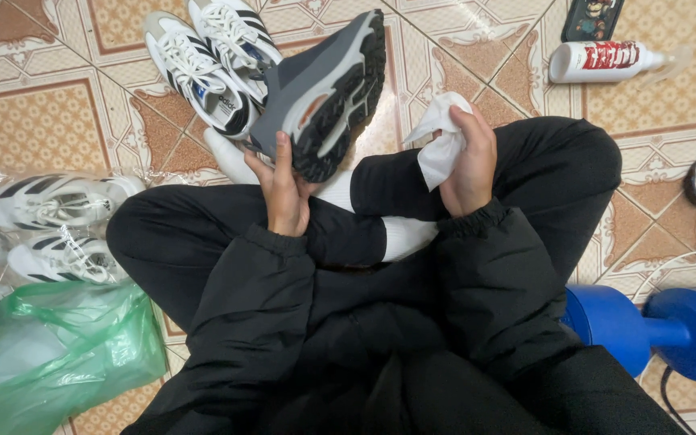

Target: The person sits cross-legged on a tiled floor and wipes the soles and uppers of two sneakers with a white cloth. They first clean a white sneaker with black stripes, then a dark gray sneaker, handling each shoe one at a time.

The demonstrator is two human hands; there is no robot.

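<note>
I sit cross-legged on a tiled floor in black trousers and a black jacket. My left hand (283, 189) grips the heel of a grey sneaker (324, 84), which is tilted up with its black and orange sole facing me. My right hand (469, 165) is closed around a crumpled white cloth (441, 133), held just right of the shoe and apart from it.
A pair of white sneakers with black stripes (207, 60) lies beyond the grey one. More white sneakers in clear bags (54, 201) and a green plastic bag (50, 354) sit at left. A white spray bottle (602, 60), a phone (594, 18) and a blue dumbbell (662, 326) are at right.
</note>
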